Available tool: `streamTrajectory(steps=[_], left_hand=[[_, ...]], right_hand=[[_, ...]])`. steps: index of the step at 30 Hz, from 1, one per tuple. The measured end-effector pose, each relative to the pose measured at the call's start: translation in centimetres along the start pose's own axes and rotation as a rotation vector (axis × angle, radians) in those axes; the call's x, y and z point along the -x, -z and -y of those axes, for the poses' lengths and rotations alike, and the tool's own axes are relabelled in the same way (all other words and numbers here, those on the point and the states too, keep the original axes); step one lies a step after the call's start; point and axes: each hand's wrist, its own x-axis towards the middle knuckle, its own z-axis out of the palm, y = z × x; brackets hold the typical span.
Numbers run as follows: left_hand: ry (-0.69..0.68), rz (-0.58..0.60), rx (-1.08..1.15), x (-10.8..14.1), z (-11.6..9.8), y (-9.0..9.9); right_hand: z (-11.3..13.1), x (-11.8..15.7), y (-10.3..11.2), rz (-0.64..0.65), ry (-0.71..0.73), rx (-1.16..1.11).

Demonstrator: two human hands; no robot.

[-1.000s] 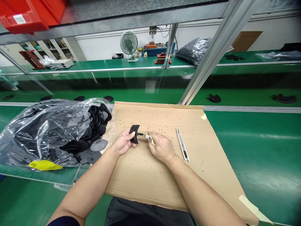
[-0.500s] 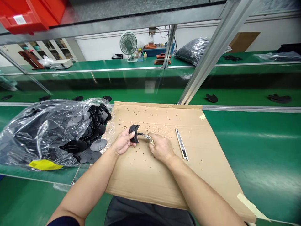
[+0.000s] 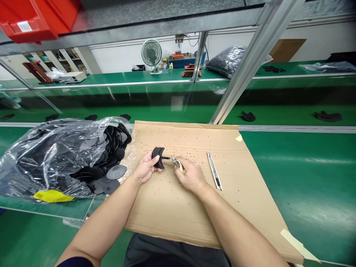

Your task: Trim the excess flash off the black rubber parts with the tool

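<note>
My left hand grips a curved black plastic part over the cardboard sheet. A thin black stub points right from the part. Just right of that stub, my right hand is closed around a pair of pliers or cutters; its metal jaws are a small gap away from the stub. Most of the tool's handles are hidden in the fist. Tiny dark bits are scattered over the cardboard. On the right of the sheet lies a utility knife.
A clear plastic bag spills many black oval parts at the left. Single dark parts lie along the green conveyor behind. A metal post slants up at the right, and a red bin sits overhead at left.
The tool in my right hand has come off the stub of the black part, leaving a small gap. My left hand and the part have stayed almost in place.
</note>
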Motion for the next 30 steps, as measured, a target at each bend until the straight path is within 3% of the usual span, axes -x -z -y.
streamTrajectory(steps=[7, 20, 26, 30], left_hand=[[-0.002, 0.003, -0.003, 0.1, -0.1, -0.3], [-0.007, 0.025, -0.028, 0.0, 0.0, -0.1], [-0.094, -0.045, -0.061, -0.2, 0.2, -0.2], [-0.187, -0.108, -0.13, -0.3, 0.5, -0.4]], right_hand=[[0.1, 0.1, -0.1, -0.009, -0.01, 0.206], [0.5, -0.1, 0.4, 0.094, -0.05, 0.283], [0.3, 0.0, 0.2, 0.086, -0.124, 0.154], [-0.5, -0.2, 0.1, -0.073, -0.149, -0.249]])
